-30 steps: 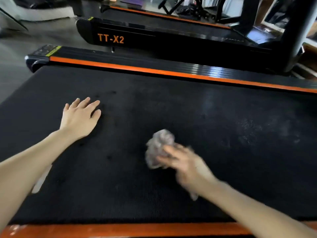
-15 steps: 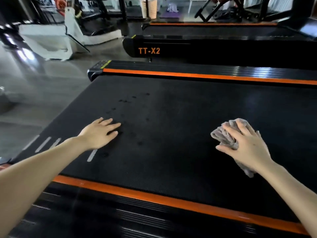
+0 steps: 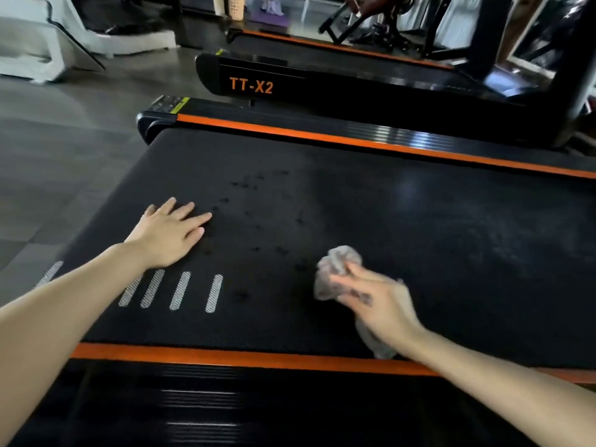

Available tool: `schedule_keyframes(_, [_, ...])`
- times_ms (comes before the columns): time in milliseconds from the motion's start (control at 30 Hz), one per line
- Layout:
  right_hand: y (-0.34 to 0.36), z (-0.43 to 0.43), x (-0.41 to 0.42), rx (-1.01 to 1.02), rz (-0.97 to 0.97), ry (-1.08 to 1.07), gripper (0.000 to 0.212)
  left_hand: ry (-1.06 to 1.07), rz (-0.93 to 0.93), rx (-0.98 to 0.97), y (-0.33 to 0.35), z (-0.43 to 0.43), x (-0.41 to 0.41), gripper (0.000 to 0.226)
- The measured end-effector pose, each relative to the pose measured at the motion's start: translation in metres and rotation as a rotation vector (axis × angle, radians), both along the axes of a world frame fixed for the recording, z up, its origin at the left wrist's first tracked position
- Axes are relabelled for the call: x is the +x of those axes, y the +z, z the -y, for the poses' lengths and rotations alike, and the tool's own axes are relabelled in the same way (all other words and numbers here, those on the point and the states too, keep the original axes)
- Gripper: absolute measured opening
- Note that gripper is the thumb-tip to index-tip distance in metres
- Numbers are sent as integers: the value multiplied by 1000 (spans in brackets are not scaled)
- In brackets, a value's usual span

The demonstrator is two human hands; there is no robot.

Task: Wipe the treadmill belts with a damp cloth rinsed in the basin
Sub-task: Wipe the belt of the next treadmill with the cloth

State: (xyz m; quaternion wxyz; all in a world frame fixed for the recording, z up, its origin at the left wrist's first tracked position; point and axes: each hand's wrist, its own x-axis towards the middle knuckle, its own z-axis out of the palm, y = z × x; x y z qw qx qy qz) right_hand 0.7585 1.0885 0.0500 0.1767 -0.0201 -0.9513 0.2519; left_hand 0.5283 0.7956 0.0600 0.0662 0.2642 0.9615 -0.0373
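A black treadmill belt [image 3: 403,227] with orange side rails fills the middle of the view. Dark wet spots dot the belt between my hands. My left hand [image 3: 171,230] lies flat on the belt near its left end, fingers straight. My right hand [image 3: 377,304] grips a crumpled grey cloth [image 3: 335,269] and presses it on the belt near the front rail; the hand is motion-blurred. A tail of the cloth hangs out below the wrist. Several white mesh stripes [image 3: 180,290] mark the belt below my left hand.
A second treadmill marked TT-X2 [image 3: 251,85] stands behind, with a third one further back. Grey tiled floor [image 3: 64,150] lies to the left. A white machine base [image 3: 38,43] stands at the top left. No basin is in view.
My right hand has swept the cloth leftward across the belt, from the right side toward the middle. The left hand stays flat on the belt. The view has shifted, showing the white stripes.
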Motion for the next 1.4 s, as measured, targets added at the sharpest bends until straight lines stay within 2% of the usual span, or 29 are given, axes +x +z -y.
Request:
schedule_keyframes(100, [-1,101,-42,103,-47,359,28,-68,-3,28,-8,18,-22,49])
schedule_keyframes(167, [-5,151,-67,146,8,536,25,-129,23,103,-16,33,-33,46])
schedule_keyframes(233, [-8,164,-80,160,27,637,26,-159,28,195,-24,41,-36,44])
schedule_keyframes(300, [-10,147,-83,186,24,622,26,-165,23,234,-27,43,-37,46])
schedule_keyframes(367, [-12,115,-86,207,-33,451,28,-164,29,248,-28,41,-38,47])
schedule_keyframes(433, [-12,75,-92,170,-52,169,32,-164,21,250,-29,41,-39,48])
schedule_keyframes(533, [-1,23,-109,69,52,-232,36,-158,9,248,-31,42,-37,48])
schedule_keyframes(600, [3,25,-125,86,80,-445,36,-150,-4,259,-32,43,-34,49])
schedule_keyframes(633, [5,40,-132,106,71,-453,35,-148,-7,257,-31,42,-34,49])
schedule_keyframes(667, [4,61,-135,132,47,-373,33,-146,-13,254,-32,43,-34,49])
schedule_keyframes(733, [-5,117,-123,192,-22,-70,32,-152,-30,257,-33,43,-35,49])
schedule_keyframes(800, [-12,155,-100,151,-3,200,32,-159,-33,276,-35,44,-36,48])
schedule_keyframes(833, [-10,153,-99,141,17,304,31,-156,-35,284,-36,45,-36,49])
schedule_keyframes(900, [-5,119,-114,249,-22,414,30,-149,-56,266,-37,44,-34,50])
schedule_keyframes(933, [-8,88,-127,290,-52,369,29,-147,-64,251,-37,43,-33,50])
schedule_keyframes(967, [-7,55,-139,299,-70,224,30,-144,-66,249,-35,43,-31,51])
schedule_keyframes(1067, [-13,-20,-158,242,31,-445,38,-131,-66,247,-34,41,-28,52])
schedule_keyframes(1100, [-17,-18,-165,225,49,-546,37,-118,-67,231,-34,41,-28,52])
schedule_keyframes(1133, [-18,-2,-171,237,58,-546,36,-106,-69,206,-34,40,-28,54])
schedule_keyframes(1167, [-18,23,-176,255,43,-453,35,-92,-80,183,-34,39,-28,55])
schedule_keyframes(1300, [-28,155,-146,203,-158,167,33,-77,-112,146,-36,39,-30,60])
schedule_keyframes(1367, [-23,166,-133,162,-106,346,34,-74,-118,161,-37,41,-30,64])
schedule_keyframes(1400, [-20,151,-138,211,-107,378,35,-69,-113,168,-37,42,-30,64])
